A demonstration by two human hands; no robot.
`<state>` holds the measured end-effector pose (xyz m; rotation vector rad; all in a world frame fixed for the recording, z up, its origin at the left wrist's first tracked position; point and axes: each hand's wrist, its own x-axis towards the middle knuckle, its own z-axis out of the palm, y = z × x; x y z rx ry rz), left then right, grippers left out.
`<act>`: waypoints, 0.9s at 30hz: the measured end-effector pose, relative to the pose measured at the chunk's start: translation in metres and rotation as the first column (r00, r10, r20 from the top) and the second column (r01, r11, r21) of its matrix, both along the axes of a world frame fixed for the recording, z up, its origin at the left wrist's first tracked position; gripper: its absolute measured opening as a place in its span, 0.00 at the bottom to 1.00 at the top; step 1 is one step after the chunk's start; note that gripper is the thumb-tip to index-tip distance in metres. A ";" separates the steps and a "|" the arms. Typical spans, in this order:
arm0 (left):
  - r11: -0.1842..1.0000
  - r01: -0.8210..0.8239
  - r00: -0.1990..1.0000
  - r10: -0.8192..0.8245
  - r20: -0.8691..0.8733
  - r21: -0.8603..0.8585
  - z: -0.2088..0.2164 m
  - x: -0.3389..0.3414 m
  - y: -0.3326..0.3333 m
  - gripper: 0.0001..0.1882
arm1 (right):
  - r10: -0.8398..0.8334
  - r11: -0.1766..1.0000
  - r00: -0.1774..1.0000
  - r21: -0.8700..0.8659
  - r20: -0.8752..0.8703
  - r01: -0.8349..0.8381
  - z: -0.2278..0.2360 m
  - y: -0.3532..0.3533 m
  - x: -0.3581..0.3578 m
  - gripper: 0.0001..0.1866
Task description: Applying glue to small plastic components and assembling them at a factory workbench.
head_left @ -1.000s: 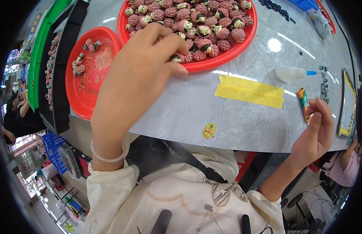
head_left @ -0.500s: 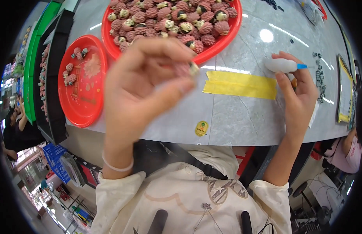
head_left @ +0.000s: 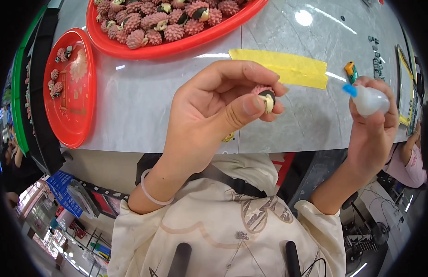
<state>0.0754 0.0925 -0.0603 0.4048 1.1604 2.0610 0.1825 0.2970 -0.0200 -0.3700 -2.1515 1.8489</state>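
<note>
My left hand [head_left: 195,115] pinches a small knobbly pink figure [head_left: 266,98] with a dark and cream front between thumb and fingertips, above the tabletop. To its right, my right hand [head_left: 372,134] is wrapped round a whitish translucent squeeze bottle [head_left: 372,102]. The bottle's blue tip [head_left: 349,89] points left, toward the figure but well apart from it. Many similar pink figures [head_left: 174,32] fill a large red basin [head_left: 177,49] beyond my left hand.
At the left, a shallow red dish [head_left: 68,131] holds a few figures, beside a black tray [head_left: 38,92]. Yellow tape [head_left: 288,69] crosses the grey table [head_left: 140,101]. A small orange-and-green object [head_left: 350,72] and small dark pieces [head_left: 377,64] lie at the right.
My left hand has moved right with the figure, whose dark and cream front now shows. The bottle has turned, its blue tip swinging from right to left. The view has shifted.
</note>
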 end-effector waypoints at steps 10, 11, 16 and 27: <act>0.999 0.023 0.998 -0.026 0.060 0.042 -0.001 0.000 -0.001 0.19 | -0.012 0.999 1.000 0.038 -0.006 0.012 0.001 -0.020 -0.012 0.24; 0.999 0.027 0.998 -0.029 0.051 0.042 -0.002 0.000 -0.001 0.19 | -0.013 0.999 1.000 0.036 -0.004 0.013 0.000 -0.022 -0.013 0.24; 0.998 0.042 0.997 -0.045 0.062 0.047 -0.002 -0.001 -0.001 0.19 | -0.009 0.974 0.997 0.225 -0.079 0.027 0.001 -0.029 -0.013 0.26; 0.998 0.049 0.995 -0.053 0.082 0.048 -0.001 0.000 0.000 0.20 | 0.042 0.940 0.991 0.341 -0.129 0.005 0.008 -0.025 -0.006 0.24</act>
